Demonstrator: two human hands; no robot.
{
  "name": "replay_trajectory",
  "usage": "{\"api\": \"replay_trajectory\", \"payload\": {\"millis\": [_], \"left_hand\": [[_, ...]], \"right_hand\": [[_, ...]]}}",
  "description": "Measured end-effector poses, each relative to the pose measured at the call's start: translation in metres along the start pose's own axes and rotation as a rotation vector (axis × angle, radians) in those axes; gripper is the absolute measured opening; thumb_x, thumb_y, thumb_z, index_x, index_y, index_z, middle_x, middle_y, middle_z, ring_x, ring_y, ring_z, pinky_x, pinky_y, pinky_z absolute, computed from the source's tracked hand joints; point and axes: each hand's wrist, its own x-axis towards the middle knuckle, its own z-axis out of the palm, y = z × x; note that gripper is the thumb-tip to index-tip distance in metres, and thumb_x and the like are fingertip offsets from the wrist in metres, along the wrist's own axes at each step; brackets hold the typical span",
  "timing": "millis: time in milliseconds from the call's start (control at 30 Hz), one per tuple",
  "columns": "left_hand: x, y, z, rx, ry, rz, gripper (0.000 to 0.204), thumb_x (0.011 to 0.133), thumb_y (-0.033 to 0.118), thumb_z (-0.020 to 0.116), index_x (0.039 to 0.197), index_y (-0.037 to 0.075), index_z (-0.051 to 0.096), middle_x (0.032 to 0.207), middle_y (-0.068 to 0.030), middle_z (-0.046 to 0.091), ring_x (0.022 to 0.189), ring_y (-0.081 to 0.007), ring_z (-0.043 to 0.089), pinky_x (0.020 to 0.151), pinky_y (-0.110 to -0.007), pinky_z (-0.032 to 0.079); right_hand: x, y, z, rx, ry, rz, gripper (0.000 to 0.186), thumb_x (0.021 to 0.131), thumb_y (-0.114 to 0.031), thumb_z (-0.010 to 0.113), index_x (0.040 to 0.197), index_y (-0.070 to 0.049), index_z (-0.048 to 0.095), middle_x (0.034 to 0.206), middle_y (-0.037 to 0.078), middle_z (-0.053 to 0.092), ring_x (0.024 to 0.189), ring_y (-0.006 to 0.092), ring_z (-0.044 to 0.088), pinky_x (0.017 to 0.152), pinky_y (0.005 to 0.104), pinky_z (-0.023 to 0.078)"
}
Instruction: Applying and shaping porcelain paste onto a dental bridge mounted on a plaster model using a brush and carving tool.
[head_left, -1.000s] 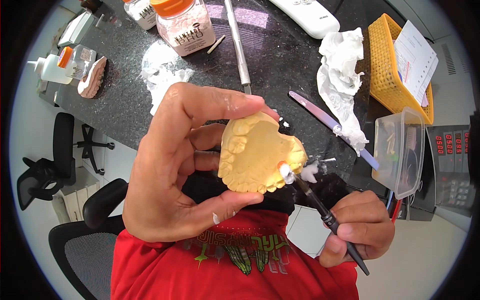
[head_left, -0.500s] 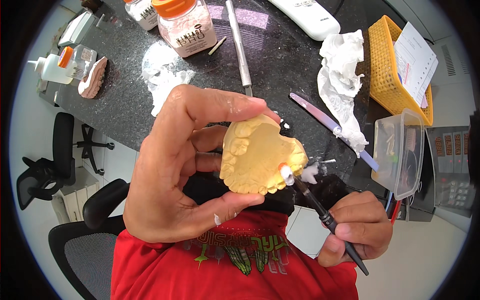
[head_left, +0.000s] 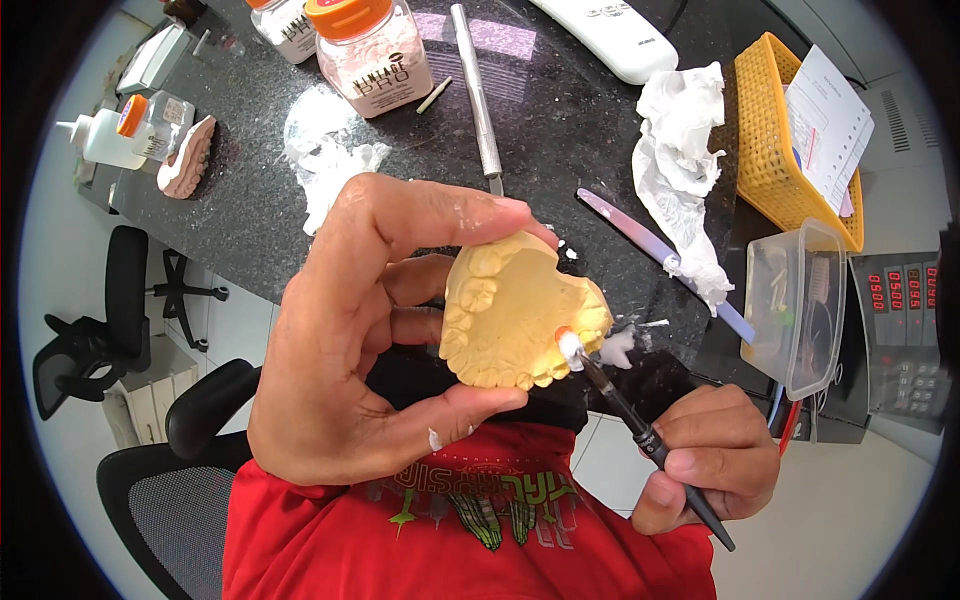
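My left hand (head_left: 350, 330) is closed on a yellow plaster dental model (head_left: 510, 310), thumb along its lower edge and forefinger over its upper edge. The row of moulded teeth curves along the model's left and lower sides. Between the fingers and thumb of my right hand (head_left: 715, 460) is a slim black brush (head_left: 645, 432), slanting up to the left. Its tip meets a small white tooth-shaped piece (head_left: 570, 345) with an orange rim, set among the teeth at the model's right side. White smears mark my left thumb.
On the dark speckled worktop (head_left: 570, 110) lie a metal-handled knife (head_left: 478, 100), a purple spatula (head_left: 630, 230) and crumpled tissue (head_left: 680, 140). An orange-lidded powder jar (head_left: 372, 60) stands at the back. Rightward are a yellow basket (head_left: 770, 150) and clear plastic box (head_left: 795, 310); a pink dental model (head_left: 187, 160) sits left.
The brush and my right hand have shifted very slightly to the left, with the tip still at the white piece. My left hand and the yellow model look almost unmoved.
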Motion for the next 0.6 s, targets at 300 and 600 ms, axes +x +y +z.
{"api": "replay_trajectory", "payload": {"millis": [300,600], "left_hand": [[0.001,0.0,-0.0009,0.01,-0.007,-0.002,0.076,0.059,0.008,0.086,0.119,-0.003,0.041,0.114,-0.022,0.052,0.108,-0.0281,0.057,0.084,-0.033,0.052],[0.0005,0.0006,0.0003,0.01,0.005,-0.014,0.076,0.058,0.008,0.087,0.118,-0.003,0.041,0.114,-0.0216,0.053,0.107,-0.0279,0.058,0.084,-0.032,0.053]], "right_hand": [[-0.0015,0.0003,0.0013,0.005,0.017,-0.001,0.029,0.068,-0.003,0.064,0.093,0.0,0.05,0.075,0.01,0.053,0.055,0.0149,0.052,0.049,0.0229,0.047],[-0.0008,-0.0042,0.0048,-0.018,0.109,0.083,0.02,0.069,-0.005,0.071,0.085,-0.004,0.059,0.066,0.007,0.06,0.05,0.018,0.059,0.043,0.0255,0.05]]}}
